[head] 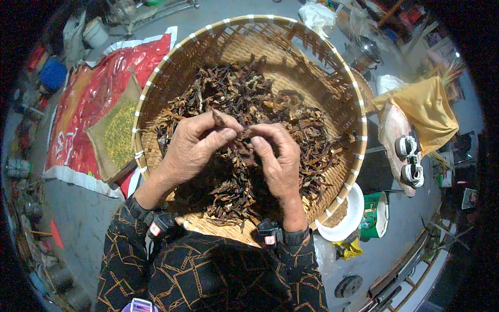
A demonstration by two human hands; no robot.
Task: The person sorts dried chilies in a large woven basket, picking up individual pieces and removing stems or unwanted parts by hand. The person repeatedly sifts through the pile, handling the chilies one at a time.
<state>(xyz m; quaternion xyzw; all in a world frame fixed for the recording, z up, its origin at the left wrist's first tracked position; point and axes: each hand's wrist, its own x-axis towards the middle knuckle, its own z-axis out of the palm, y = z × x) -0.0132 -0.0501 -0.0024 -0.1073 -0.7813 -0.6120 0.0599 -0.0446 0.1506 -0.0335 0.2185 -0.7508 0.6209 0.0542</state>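
A large round woven bamboo basket (253,230) with white bindings around its rim stands before me. Dark brown dried plant strips (234,89), curled and shrivelled, are heaped over its bottom. Above the heap, my left hand (199,144) pinches a dried brown strip (219,118) whose pointed end sticks up past the index finger. My right hand (276,158) faces it, thumb and index finger bent close together, fingertips almost meeting the left ones. Small brown bits show between the two hands, but whether the right fingers grip one is unclear.
On the left, a burlap sack (95,136) of yellow grains lies on red plastic sheeting (78,105). A white basin (356,208) with brown granules and a green container (376,218) stand at the right. Beyond are yellow cloth (425,113) and white-strapped sandals (409,158).
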